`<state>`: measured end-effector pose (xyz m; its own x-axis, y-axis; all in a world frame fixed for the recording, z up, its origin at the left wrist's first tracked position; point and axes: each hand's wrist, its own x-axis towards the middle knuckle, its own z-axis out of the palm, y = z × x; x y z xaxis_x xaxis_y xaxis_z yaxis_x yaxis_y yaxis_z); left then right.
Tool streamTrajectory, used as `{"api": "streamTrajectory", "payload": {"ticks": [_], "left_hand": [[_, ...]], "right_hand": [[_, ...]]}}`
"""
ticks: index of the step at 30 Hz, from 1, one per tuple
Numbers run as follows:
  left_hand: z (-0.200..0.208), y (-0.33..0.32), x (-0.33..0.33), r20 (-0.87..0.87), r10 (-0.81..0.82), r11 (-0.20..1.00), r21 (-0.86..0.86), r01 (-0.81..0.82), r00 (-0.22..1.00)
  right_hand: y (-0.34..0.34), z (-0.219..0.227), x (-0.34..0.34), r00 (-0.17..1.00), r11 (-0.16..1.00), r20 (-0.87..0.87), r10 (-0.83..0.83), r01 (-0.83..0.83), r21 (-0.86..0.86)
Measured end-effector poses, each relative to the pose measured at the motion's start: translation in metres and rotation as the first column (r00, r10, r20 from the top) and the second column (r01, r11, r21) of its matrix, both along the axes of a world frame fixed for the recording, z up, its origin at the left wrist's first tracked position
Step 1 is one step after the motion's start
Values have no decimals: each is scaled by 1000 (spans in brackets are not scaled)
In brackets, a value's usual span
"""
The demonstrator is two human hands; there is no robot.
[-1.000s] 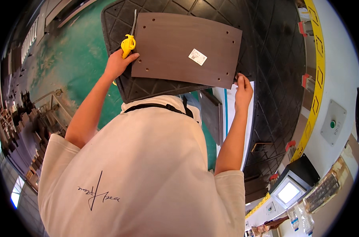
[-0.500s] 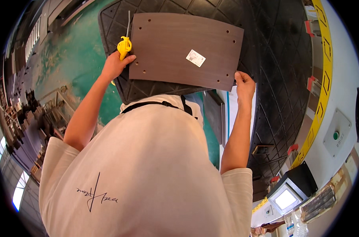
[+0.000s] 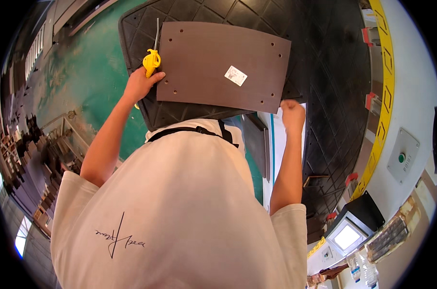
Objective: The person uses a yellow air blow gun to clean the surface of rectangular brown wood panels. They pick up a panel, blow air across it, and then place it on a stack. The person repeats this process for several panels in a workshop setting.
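A brown wooden panel (image 3: 204, 62) with a curved far edge, small holes near its ends and a white label (image 3: 236, 75) lies on a black padded surface (image 3: 168, 113). Around the handle of a yellow air blow gun (image 3: 151, 61) my left hand (image 3: 140, 85) is closed, its thumb reaching to the panel's left edge. The gun's thin metal tube points away from me. At the panel's near right corner is my right hand (image 3: 293, 116), fingers curled and slightly blurred; whether they pinch the panel's edge is hidden.
On the right runs a white machine side with a yellow strip (image 3: 386, 72), red-and-grey blocks (image 3: 371, 36), a green button (image 3: 402, 157) and a lit screen (image 3: 346, 234). Below the near edge stand dark boards (image 3: 257, 139). Stacked brown pieces (image 3: 33, 159) are at the left.
My right hand has shifted slightly toward me and left, its fingers curling in more. The panel sits slightly lower in view. My left hand keeps the blow gun.
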<state>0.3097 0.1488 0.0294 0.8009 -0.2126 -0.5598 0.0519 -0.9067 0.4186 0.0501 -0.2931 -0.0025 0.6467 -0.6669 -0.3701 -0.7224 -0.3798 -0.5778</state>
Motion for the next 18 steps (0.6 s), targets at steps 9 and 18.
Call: {"api": "streamTrajectory", "payload": {"ticks": [9, 18], "left_hand": [[12, -5, -49, 152, 103, 980, -186, -74, 983], [98, 11, -52, -235, 257, 922, -233, -311, 937]], "right_hand": [[54, 0, -59, 898, 837, 249, -363, 197, 510], [81, 82, -70, 879, 934, 386, -281, 158, 320]]}}
